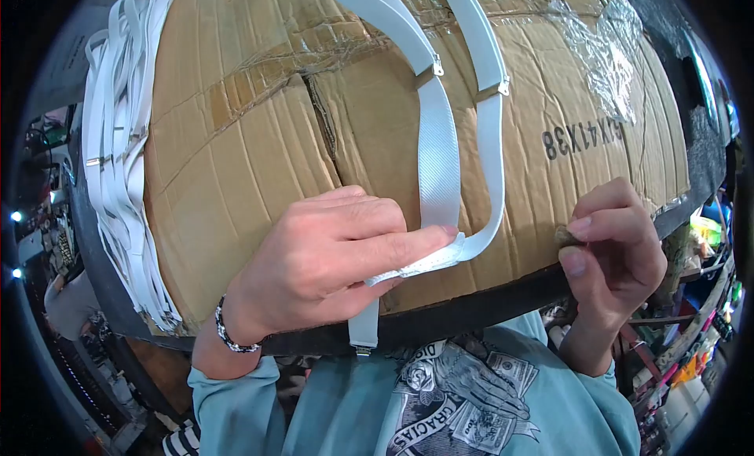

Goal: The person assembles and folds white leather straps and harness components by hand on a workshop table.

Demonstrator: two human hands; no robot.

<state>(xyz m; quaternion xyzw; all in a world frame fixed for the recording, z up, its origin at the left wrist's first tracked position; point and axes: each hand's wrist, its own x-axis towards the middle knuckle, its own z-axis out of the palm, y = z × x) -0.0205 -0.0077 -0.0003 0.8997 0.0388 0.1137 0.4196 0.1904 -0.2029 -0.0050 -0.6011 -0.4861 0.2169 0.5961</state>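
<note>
My left hand (326,260) pinches a white elastic strap (438,153) at its folded lower end, pressing it on a flattened cardboard sheet (251,157) that covers the table. The strap runs up the cardboard in two bands, each with a metal slider buckle (437,66). One tail of the strap hangs over the table's near edge with a small clip at its tip. My right hand (614,248) rests at the cardboard's near right edge, with a small brownish object (565,235) held between thumb and forefinger; I cannot tell what it is.
A pile of several white straps (118,142) lies along the left edge of the cardboard. Crumpled clear plastic wrap (605,55) sits at the far right. The dark table rim (471,311) runs below the cardboard. Cluttered shelves show at both sides.
</note>
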